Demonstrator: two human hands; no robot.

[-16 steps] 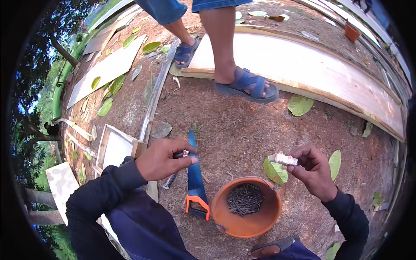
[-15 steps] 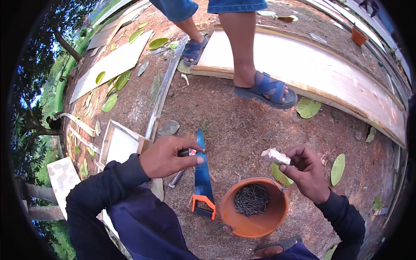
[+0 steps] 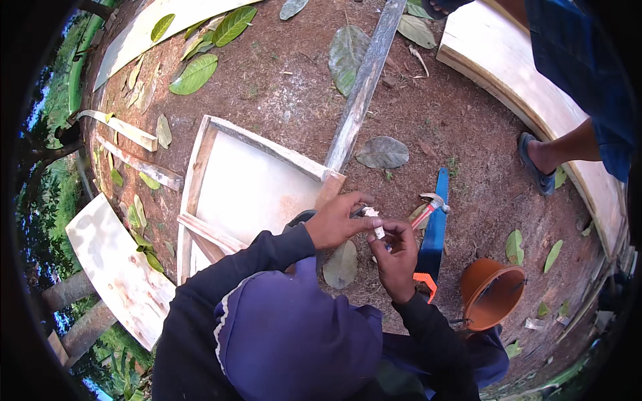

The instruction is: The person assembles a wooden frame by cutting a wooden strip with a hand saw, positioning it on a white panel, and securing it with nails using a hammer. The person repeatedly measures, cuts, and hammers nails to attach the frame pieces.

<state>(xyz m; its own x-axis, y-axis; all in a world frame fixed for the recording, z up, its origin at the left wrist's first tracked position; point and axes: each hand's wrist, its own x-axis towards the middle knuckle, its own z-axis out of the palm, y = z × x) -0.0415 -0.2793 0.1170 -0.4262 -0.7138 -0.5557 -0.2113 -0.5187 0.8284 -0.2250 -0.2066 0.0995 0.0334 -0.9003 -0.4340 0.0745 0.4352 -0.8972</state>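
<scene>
white bit: small white piece we see pinched by both hands
left hand: pinching it
right hand: pinching it (from below)
nearby: hammer, blue saw, orange pot

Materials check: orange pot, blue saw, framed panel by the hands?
Orange pot: likely plastic, smooth uniform orange wall, thin rim. Blue saw: blade looks like painted metal, flat and thin; orange handle probably plastic. Framed panel: pale sheet, plywood or board, edged with rough wooden battens showing grain.
</scene>
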